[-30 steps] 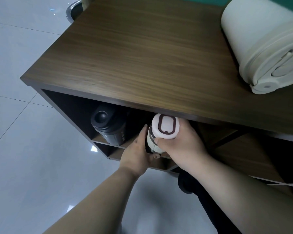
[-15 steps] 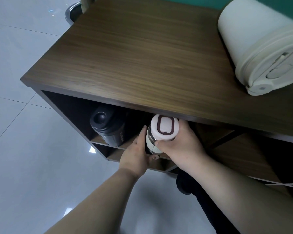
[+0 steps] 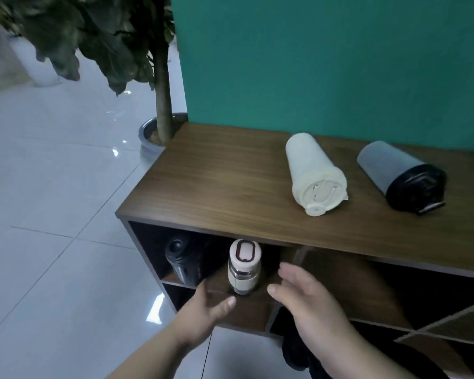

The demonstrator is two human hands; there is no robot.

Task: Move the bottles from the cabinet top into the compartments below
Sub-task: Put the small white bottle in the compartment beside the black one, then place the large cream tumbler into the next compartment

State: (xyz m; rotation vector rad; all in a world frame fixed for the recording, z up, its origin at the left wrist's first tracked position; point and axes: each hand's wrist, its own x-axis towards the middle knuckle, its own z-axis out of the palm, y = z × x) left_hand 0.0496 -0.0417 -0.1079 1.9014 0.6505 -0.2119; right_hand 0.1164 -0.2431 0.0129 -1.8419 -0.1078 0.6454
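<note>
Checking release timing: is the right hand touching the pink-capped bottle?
Apart. The head view shows dark shelf between the right hand and the pink-capped bottle, which stands alone.

Four bottles in all: two lie on the cabinet point(image 3: 230, 184) top, a cream bottle point(image 3: 314, 175) on the left and a grey bottle point(image 3: 400, 175) on the right. Two stand in the upper left compartment, a black bottle point(image 3: 182, 259) and a pink-capped bottle point(image 3: 244, 265). One potted plant point(image 3: 159, 77) stands far left.
</note>
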